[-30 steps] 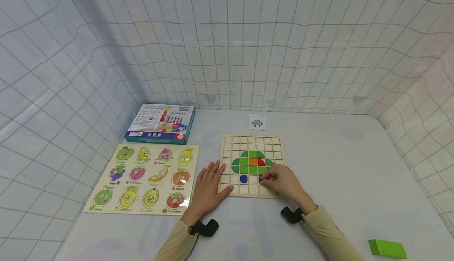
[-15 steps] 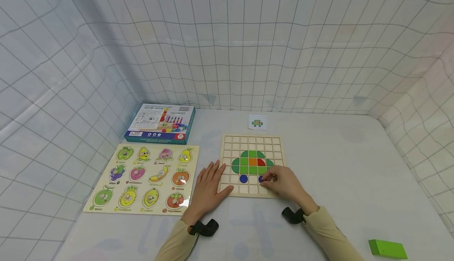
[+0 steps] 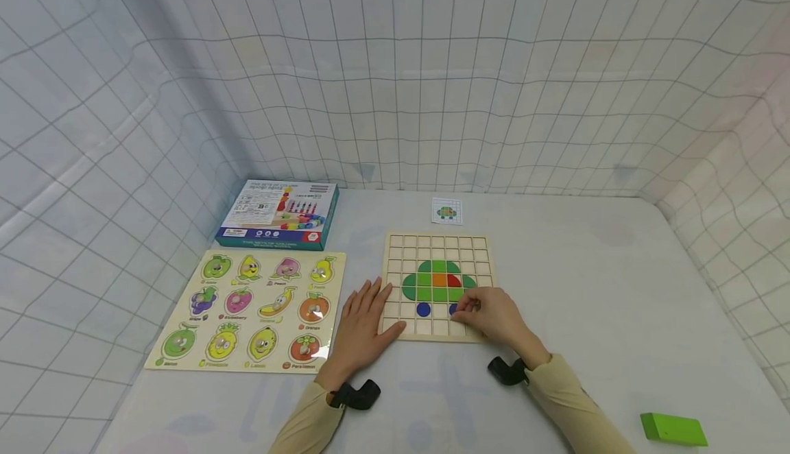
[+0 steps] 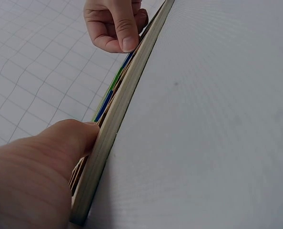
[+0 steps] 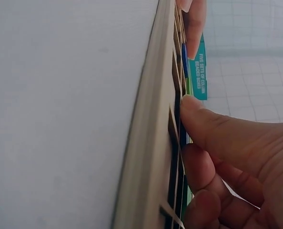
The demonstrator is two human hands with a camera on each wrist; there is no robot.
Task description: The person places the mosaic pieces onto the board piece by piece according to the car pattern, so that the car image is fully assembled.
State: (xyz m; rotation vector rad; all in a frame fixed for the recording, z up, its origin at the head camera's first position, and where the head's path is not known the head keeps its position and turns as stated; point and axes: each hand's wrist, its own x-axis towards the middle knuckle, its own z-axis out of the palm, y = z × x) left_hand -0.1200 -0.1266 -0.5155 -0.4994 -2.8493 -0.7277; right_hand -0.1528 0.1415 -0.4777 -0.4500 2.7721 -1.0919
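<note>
A wooden grid board point(image 3: 410, 325) lies flat on the table, with green, orange and red pieces forming a car shape. Below the car, one blue disc point(image 3: 423, 310) sits in a lower square. The right hand point(image 3: 496, 317) bends over the board's right side, thumb and forefinger pinching a second blue disc point(image 3: 453, 308), partly hidden by the fingers. Spread fingers of the left hand point(image 3: 364, 334) rest along the board's left edge. In the left wrist view, the left thumb point(image 4: 77, 133) touches the board's near edge; the right wrist view shows the right thumb point(image 5: 203, 119) low over the squares.
A fruit puzzle board point(image 3: 247, 313) lies left of the grid board, with a teal-edged toy box point(image 3: 278, 214) behind it. A small picture card point(image 3: 447, 211) sits beyond the grid. A green block point(image 3: 674, 429) stands at the front right.
The right fingers shift very slightly at the second blue disc. The left hand and the pieces on the board keep their places.
</note>
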